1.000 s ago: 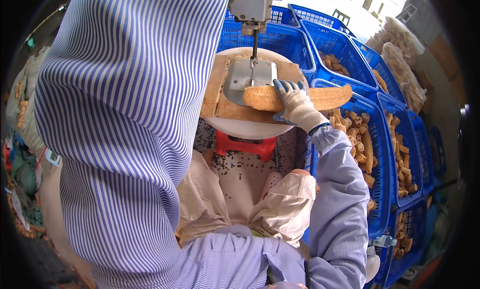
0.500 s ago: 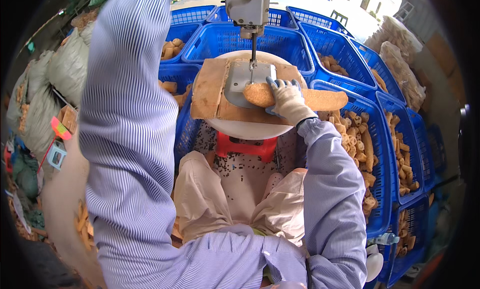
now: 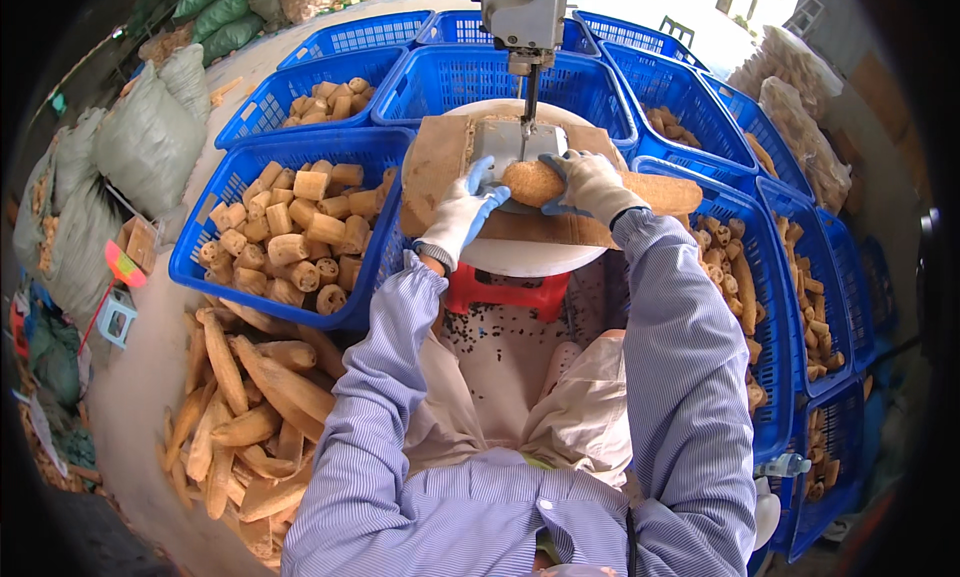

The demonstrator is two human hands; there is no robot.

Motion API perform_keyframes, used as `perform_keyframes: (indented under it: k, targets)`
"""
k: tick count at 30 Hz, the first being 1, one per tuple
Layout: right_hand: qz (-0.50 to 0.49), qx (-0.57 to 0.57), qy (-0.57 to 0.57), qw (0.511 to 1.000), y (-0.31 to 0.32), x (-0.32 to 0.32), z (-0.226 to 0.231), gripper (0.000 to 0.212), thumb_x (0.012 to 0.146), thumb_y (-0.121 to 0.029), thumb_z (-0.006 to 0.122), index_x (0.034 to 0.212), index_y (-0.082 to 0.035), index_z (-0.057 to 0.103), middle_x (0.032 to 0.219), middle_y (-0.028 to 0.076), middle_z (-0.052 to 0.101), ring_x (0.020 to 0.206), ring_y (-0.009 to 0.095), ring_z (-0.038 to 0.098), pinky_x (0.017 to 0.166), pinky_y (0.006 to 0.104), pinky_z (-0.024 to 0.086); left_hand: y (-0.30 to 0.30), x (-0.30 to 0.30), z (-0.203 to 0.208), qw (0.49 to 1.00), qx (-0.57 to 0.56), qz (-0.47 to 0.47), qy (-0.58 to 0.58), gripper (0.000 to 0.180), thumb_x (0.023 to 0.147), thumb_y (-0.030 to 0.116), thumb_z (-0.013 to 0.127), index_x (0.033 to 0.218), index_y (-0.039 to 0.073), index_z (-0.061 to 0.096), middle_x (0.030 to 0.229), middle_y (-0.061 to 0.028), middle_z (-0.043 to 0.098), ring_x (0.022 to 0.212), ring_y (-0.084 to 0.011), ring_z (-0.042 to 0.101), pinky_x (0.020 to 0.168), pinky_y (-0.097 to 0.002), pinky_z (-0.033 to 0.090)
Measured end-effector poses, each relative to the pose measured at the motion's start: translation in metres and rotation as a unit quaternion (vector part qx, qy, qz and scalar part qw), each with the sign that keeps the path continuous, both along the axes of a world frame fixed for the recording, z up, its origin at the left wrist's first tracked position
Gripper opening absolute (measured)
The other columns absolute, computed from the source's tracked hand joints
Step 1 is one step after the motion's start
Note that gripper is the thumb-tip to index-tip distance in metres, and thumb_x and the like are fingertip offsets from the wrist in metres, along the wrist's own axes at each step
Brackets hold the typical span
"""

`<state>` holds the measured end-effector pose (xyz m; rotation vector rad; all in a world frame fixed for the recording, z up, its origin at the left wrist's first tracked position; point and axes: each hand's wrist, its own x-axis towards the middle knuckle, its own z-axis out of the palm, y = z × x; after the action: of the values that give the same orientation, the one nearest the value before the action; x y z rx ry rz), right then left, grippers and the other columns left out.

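Observation:
A long dried loofah (image 3: 660,193) lies across the cardboard-covered work surface (image 3: 434,167) under the machine head (image 3: 522,17). My right hand (image 3: 592,185), in a white and blue glove, is closed over its middle. Beside the loofah's left end is my left hand (image 3: 458,215), gloved the same way, with thumb and fingers apart and nothing held. From the machine a thin vertical metal shaft (image 3: 531,89) comes down to a metal plate (image 3: 490,140), close behind the loofah's left end. Whether the shaft touches the loofah I cannot tell.
At my left, a blue crate (image 3: 200,267) holds cut loofah pieces (image 3: 290,247). Whole loofahs (image 3: 250,417) lie heaped on the floor below it. More blue crates (image 3: 770,377) stand behind and at right. A red stool (image 3: 510,295) is under the work surface.
My left arm has come down from high at the upper left, and its hand is now beside the loofah's left end. My right hand keeps hold of the loofah in nearly the same place.

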<state>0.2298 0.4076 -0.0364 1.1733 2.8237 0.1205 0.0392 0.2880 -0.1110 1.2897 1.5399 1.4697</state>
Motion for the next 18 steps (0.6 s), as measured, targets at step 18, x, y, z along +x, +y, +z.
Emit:
perform_keyframes:
  k: [18]
  targets:
    - [-0.029, 0.031, -0.002, 0.999, 0.019, -0.011, -0.002, 0.086, 0.070, -0.061, 0.083, 0.143, -0.024, 0.056, 0.134, 0.010, 0.062, 0.124, 0.026, 0.060, 0.102, 0.0391, 0.051, 0.061, -0.008, -0.026, 0.998, -0.015, 0.046, -0.036, 0.013, 0.091, 0.013, 0.075, 0.098, 0.004, 0.070, 0.082, 0.0001, 0.064, 0.071, -0.0070, 0.057, 0.062, -0.0243, 0.049]
